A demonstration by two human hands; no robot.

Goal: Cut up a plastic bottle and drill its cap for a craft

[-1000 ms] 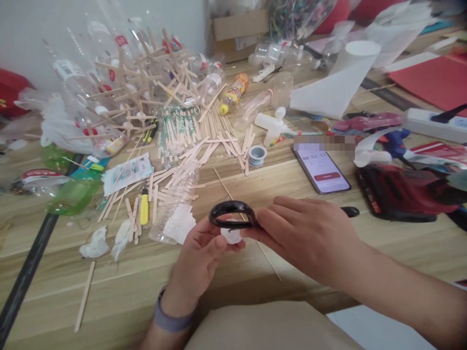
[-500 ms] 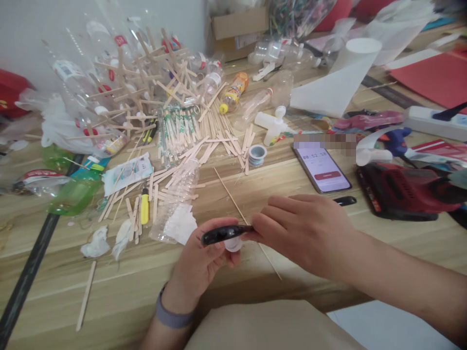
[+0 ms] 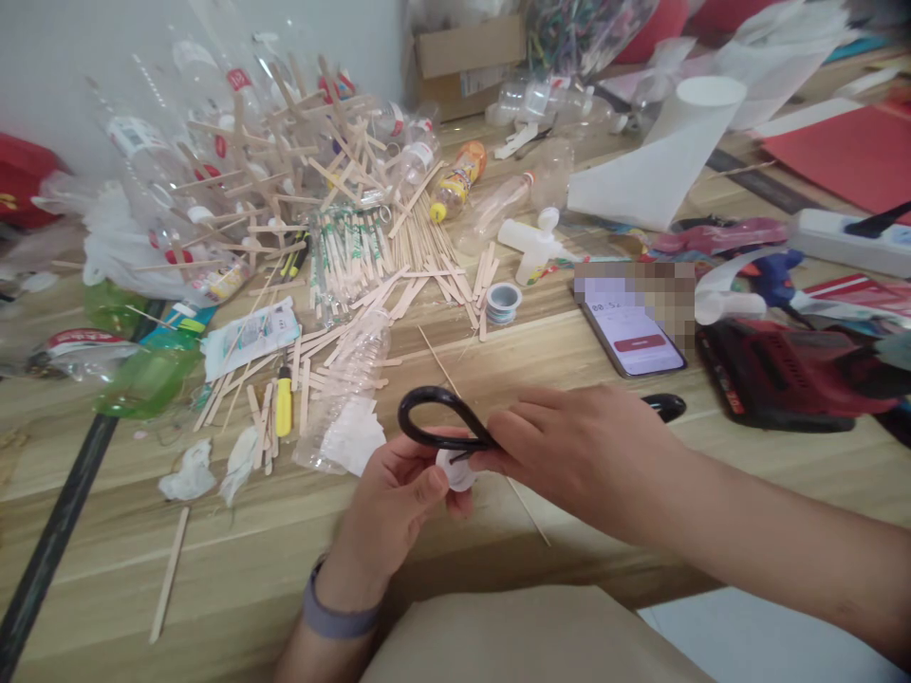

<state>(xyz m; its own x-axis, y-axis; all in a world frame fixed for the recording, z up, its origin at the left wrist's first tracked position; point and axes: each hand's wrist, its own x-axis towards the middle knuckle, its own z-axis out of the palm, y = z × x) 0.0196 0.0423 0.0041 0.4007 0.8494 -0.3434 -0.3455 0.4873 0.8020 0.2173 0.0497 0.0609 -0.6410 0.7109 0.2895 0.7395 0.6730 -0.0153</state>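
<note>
Between its thumb and fingers, my left hand [image 3: 395,503] holds a small whitish translucent cap [image 3: 455,469]. My right hand [image 3: 576,455] is closed around scissors with black loop handles [image 3: 437,417]; one loop sticks out to the left above the cap, and part of the other shows to the right of the hand. The dark tip of the scissors touches or lies right over the cap. A thin wooden skewer [image 3: 528,512] lies on the table beneath the hands.
A phone [image 3: 633,327] and a red-and-black power tool [image 3: 783,375] lie at the right. Ahead are a wire spool [image 3: 502,302] and a glue bottle [image 3: 530,245]. Wooden sticks, a clear bottle [image 3: 356,379] and a yellow-handled tool [image 3: 283,406] lie to the left.
The scissors have rolled in my right hand, so the black loop now shows wide rather than edge-on. The cap's face is more visible in my left hand.
</note>
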